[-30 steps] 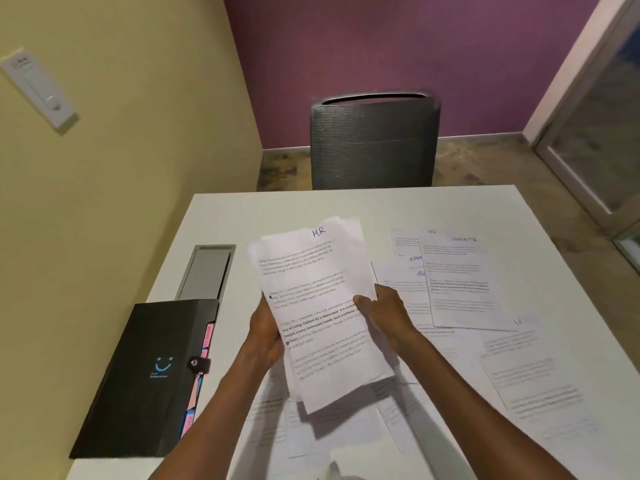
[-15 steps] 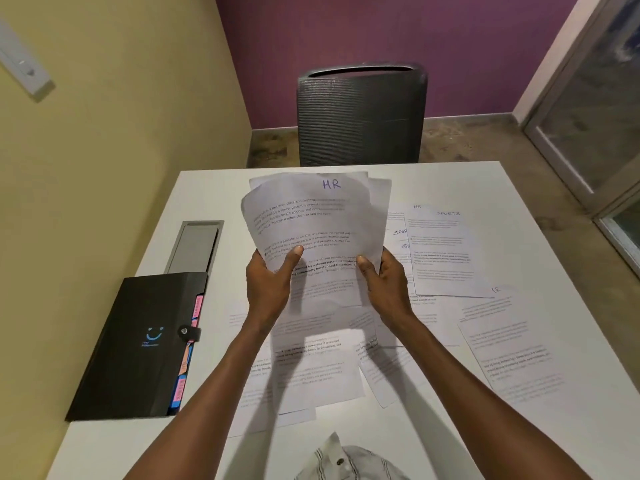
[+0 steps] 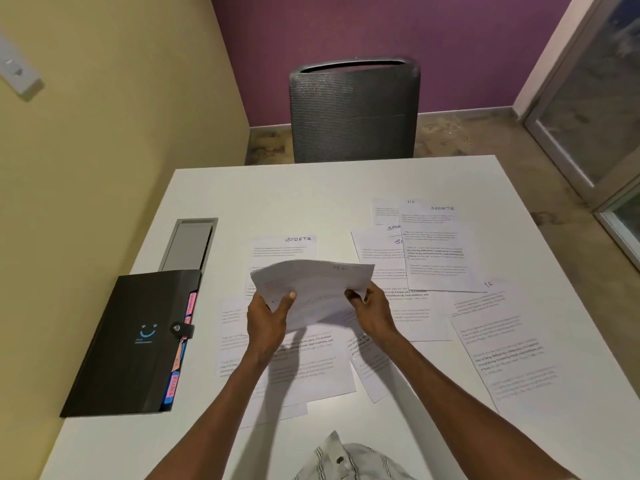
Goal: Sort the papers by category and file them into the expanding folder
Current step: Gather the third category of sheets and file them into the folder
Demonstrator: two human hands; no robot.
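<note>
I hold a small stack of printed papers [image 3: 313,289] above the middle of the white table [image 3: 311,188]; the sheets tilt nearly flat and bow upward. My left hand [image 3: 266,317] grips the stack's left edge with the thumb on top, and my right hand [image 3: 372,311] grips its right edge. Loose printed sheets lie spread on the table below, one headed SPORTS [image 3: 284,251] and an overlapping pile at the right [image 3: 436,247] with SPORTS and HR headings. The black expanding folder [image 3: 135,341] lies closed at the left, its clasp fastened and pink and orange tabs showing along its right side.
A grey cable hatch [image 3: 192,244] is set into the table behind the folder. A dark mesh chair [image 3: 353,109] stands at the far side. The yellow wall runs close along the table's left edge, and a glass door [image 3: 595,98] is at the right.
The stack was held upright with the HR heading facing me; both hands have tipped it forward and down to nearly flat above the table, uncovering the SPORTS sheet behind it.
</note>
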